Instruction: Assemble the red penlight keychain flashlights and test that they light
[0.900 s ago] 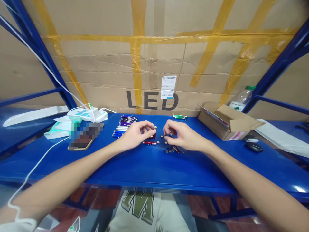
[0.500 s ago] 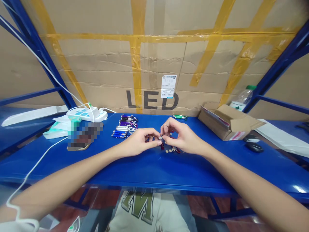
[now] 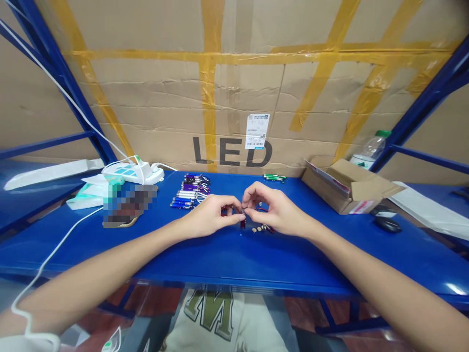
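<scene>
My left hand and my right hand meet fingertip to fingertip above the blue table. A small dark red metal tube, like a mini flashlight body, sticks out below the pinched thumb and finger of my left hand. Thumb and forefinger of my right hand press together at its upper end; whatever lies between them is too small to make out. Several button cells lie on the table just under my right hand. Beside them are red parts, partly hidden by that hand.
Mini flashlights with clips lie in a row behind my left hand, and green ones farther back. An open cardboard box and a black mouse are right. Left stand a power strip and a blurred-out object.
The red tube has shifted slightly left and stands more upright. A silvery spot between the fingertips is now mostly covered. Both hands otherwise keep their places.
</scene>
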Action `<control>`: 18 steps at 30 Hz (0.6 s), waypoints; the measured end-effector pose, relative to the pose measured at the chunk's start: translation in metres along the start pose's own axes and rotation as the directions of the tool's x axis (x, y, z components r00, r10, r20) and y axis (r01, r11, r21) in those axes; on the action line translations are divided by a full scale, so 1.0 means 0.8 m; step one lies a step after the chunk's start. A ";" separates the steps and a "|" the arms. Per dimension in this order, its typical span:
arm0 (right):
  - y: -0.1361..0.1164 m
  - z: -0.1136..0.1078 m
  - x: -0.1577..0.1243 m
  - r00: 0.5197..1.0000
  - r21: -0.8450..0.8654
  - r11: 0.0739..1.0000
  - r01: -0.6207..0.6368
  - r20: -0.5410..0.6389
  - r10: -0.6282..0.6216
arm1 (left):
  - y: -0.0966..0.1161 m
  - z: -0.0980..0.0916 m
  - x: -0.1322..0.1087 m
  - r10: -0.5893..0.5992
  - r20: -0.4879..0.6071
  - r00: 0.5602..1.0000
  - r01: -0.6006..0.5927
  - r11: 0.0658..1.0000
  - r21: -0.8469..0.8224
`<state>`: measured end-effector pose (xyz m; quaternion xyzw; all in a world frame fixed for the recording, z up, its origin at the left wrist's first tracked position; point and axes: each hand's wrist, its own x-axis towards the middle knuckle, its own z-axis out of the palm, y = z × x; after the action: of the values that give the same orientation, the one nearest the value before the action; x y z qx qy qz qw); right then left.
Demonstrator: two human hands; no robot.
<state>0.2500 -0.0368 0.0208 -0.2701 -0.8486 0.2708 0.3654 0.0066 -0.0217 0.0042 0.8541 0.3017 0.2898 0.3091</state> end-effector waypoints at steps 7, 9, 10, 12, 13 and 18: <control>-0.003 0.000 0.001 0.999 0.030 0.999 -0.037 0.017 0.036 | -0.002 0.001 -0.002 -0.010 0.008 1.000 0.010 1.000 -0.004; -0.003 -0.001 0.002 0.999 0.036 0.998 -0.048 0.018 0.048 | -0.002 0.001 -0.001 -0.009 -0.002 1.000 0.009 1.000 -0.003; -0.002 -0.001 0.002 0.998 0.043 0.998 -0.054 0.018 0.054 | -0.002 0.001 -0.001 -0.008 -0.007 1.000 0.008 1.000 -0.009; -0.001 -0.002 0.003 0.998 0.068 0.995 -0.067 0.019 0.065 | -0.001 0.002 -0.001 -0.010 -0.018 1.000 0.010 1.000 -0.019; 0.000 -0.002 0.004 0.997 0.086 0.993 -0.075 0.020 0.073 | -0.001 0.001 0.000 -0.013 -0.025 1.000 0.013 1.000 -0.018; 0.003 -0.002 0.005 0.993 0.182 0.976 -0.119 0.018 0.118 | 0.002 0.001 0.000 -0.017 -0.051 0.999 0.019 0.999 0.033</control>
<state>0.2499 -0.0319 0.0219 -0.2845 -0.8038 0.3698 0.3690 0.0076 -0.0230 0.0049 0.8488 0.3217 0.3035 0.2897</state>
